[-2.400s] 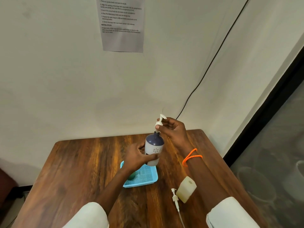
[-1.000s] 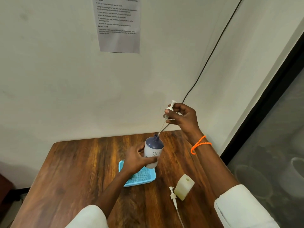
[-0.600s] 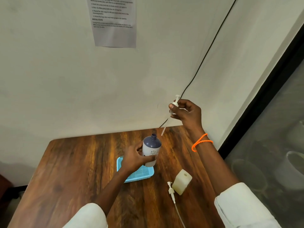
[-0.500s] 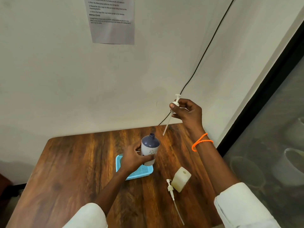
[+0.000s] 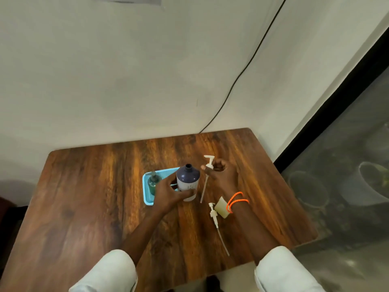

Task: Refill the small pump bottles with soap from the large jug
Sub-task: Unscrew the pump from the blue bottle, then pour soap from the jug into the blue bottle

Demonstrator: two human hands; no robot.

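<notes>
Fingers of left hand (image 5: pixel 168 192) wrap the bottle (image 5: pixel 188 181); right hand (image 5: pixel 221 174) pinches the pump (image 5: pixel 207 175) upright.

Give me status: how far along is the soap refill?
Done: cream bottle lies open on the table, its pump beside it. In hand: left hand holds the uncapped navy-topped bottle; right hand holds its removed pump. Left: pouring, recapping; no jug visible. Green bottle sits in the blue tray, pump on.
</notes>
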